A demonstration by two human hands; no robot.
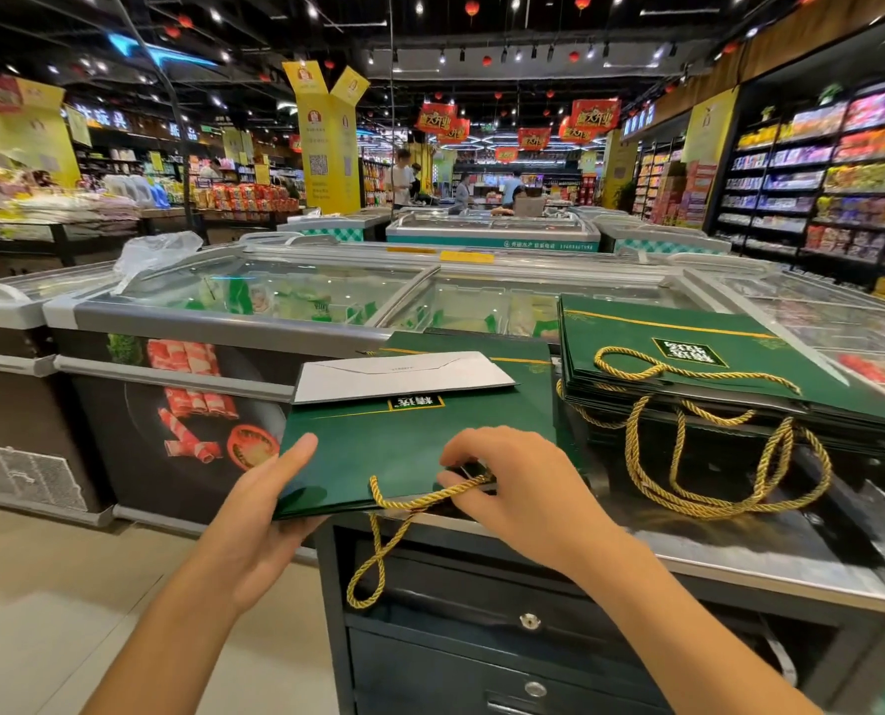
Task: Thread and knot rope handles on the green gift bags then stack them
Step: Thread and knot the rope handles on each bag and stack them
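A flat green gift bag (399, 446) lies at the near edge of a dark cabinet, its white folded base (399, 376) facing up. My left hand (270, 513) grips the bag's near left corner, thumb on top. My right hand (502, 487) pinches a gold rope (414, 500) at the bag's top edge; the rope's loop (373, 570) hangs down over the cabinet front. To the right sits a stack of green bags (714, 374) with gold rope handles (729, 467) draping off its near side.
The cabinet (481, 627) has a metal-edged top and locked drawers below. Glass-topped chest freezers (285, 296) stand behind it and to the left. Stocked shelves (843, 172) line the right; several shoppers stand far back. Open floor (43, 585) lies at lower left.
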